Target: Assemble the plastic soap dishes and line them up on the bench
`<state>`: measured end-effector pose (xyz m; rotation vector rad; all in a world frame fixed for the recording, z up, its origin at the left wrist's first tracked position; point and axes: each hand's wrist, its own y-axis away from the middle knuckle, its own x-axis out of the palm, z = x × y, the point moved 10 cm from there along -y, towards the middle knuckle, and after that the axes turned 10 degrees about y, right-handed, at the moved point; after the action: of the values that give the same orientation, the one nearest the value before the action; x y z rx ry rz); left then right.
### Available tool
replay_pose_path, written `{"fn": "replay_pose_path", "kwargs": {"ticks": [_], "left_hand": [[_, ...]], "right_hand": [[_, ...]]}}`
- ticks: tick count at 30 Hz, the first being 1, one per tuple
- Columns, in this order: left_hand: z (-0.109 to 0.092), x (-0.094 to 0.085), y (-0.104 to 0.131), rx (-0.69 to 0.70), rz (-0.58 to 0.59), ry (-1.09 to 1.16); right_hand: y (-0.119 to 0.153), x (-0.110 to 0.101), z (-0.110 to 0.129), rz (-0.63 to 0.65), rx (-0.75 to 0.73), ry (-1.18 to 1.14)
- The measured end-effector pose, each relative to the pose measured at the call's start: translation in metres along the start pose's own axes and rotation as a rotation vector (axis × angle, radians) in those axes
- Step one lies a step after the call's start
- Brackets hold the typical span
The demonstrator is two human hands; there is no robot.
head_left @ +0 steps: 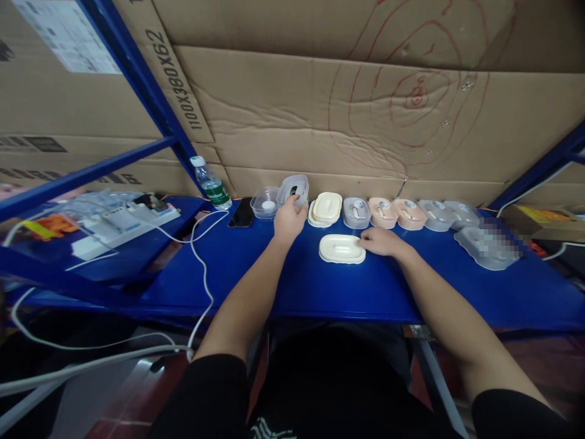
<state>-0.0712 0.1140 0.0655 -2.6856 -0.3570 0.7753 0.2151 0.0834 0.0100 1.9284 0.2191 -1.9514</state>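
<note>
In the head view my left hand (291, 218) reaches over the near edge of a translucent grey container (300, 181), index finger and thumb apart. A small dark item (293, 191) lies inside that container, partly behind my fingers. My right hand (381, 242) pinches the right end of a cream oval lid (342, 249) lying flat on the table, its fingertips partly hidden. More cream lids (328, 207) lie stacked between my left hand and a closed grey box (356, 213). Left of my left hand, a clear container (262, 204) holds a small white round piece.
Closed pink boxes (382, 213) and grey boxes (436, 216) continue the row rightward. A translucent bag (484, 250) lies at the right. A phone (241, 213), water bottle (211, 186) and white cable (201, 262) are on the left. Cardboard (274, 91) backs the blue table (301, 292).
</note>
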Motion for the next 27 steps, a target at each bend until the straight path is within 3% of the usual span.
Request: {"fn": "replay_pose_path", "kwargs": {"ticks": [4,10,18,20,23,27], "left_hand": [[0.010,-0.003,-0.006,0.009,-0.049,0.096],[0.007,-0.009,-0.005,0.048,-0.131,0.206],[-0.032,-0.011,0.014,0.251,-0.138,0.301],[-0.047,-0.009,0.023,0.286,-0.099,0.351],[-0.071,-0.001,0.036,0.312,0.030,0.471],[-0.092,0.010,0.047,0.275,0.244,0.689]], "right_hand": [[0.000,0.000,0.001,-0.008,-0.014,0.003],[0.001,-0.002,0.003,-0.009,0.003,0.013],[0.006,-0.010,0.002,-0.015,0.048,-0.072],[0.008,-0.022,-0.007,-0.123,0.103,-0.160],[0.014,-0.046,-0.024,-0.385,0.149,-0.424],[0.027,-0.070,-0.025,-0.676,0.038,-0.638]]}}
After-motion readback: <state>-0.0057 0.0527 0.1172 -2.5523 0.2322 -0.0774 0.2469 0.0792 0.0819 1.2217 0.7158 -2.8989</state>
